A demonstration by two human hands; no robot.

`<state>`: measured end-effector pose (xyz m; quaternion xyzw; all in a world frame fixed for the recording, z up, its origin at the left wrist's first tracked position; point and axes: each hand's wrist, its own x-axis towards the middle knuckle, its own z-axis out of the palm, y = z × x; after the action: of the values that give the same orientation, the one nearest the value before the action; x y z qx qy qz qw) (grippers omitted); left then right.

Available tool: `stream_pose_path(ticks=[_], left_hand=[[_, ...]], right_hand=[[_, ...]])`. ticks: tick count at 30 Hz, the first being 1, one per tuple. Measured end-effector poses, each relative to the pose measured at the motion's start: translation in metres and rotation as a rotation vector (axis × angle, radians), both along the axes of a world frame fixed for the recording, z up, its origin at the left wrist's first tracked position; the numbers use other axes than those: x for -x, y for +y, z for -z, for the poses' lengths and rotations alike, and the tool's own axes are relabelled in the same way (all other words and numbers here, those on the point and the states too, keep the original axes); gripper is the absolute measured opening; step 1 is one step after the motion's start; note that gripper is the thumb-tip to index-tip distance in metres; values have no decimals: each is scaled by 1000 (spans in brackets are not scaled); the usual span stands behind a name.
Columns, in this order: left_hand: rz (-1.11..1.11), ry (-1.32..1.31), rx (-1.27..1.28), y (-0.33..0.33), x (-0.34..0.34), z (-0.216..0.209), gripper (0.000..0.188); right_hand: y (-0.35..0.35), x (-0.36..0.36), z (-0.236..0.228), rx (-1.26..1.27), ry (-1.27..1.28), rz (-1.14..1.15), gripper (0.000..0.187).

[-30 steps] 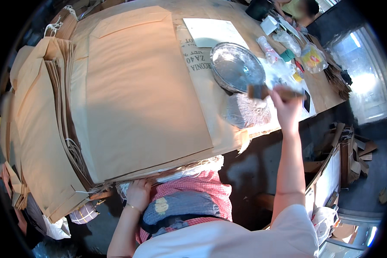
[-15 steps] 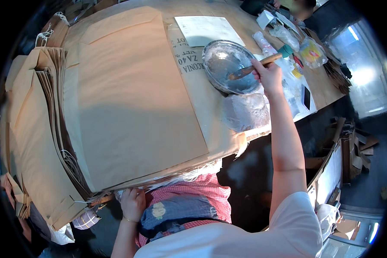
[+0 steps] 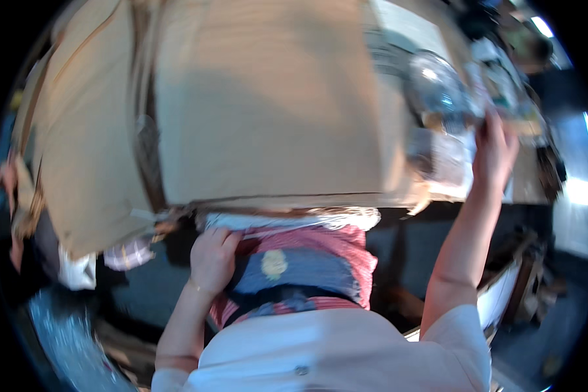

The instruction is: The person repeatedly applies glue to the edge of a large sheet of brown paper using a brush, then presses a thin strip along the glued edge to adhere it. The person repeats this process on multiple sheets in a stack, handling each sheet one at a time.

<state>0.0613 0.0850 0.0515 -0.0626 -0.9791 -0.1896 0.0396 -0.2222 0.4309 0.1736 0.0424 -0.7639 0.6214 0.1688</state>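
Note:
Blurred by motion, my right hand [image 3: 495,153] is closed around the wooden handle of a brush [image 3: 529,126]; its other end points toward a round metal bowl [image 3: 434,81] with wet-looking contents. My left hand [image 3: 212,258] is low by the table's front edge, fingers curled, beside a bundle of white cords [image 3: 346,219]. One cord runs up to its fingers, but what they grip is hidden. Between my hands, a stack of large brown paper bags [image 3: 274,124] lies flat on the table.
More brown paper bags [image 3: 88,144] lie at the left. Below the bowl is a clear plastic bag [image 3: 445,157] with pale contents, and a pale sheet [image 3: 408,26] lies behind. Another person [image 3: 529,49] is at the far right; another's hand [image 3: 6,176] shows at far left.
The view has swung, so the table and bowl sit differently in it. My right hand, still holding the brush, appears farther right relative to the bowl. My left hand remains near the front edge.

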Motion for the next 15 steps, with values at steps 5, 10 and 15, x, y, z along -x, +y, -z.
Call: stream_pose_path(ticks=[5,10,15], left_hand=[[-111,147,167,-11,0,-17,9],[-147,86,210,-23,15,-24,9],[-117,63,230,-28,30,-9,8]], right_hand=[[-119,-128,33,-80,-129,-601,18],[-178,-121,51,-469,171,-845,17],[-202,-117,59,-595,153,-901,16]])
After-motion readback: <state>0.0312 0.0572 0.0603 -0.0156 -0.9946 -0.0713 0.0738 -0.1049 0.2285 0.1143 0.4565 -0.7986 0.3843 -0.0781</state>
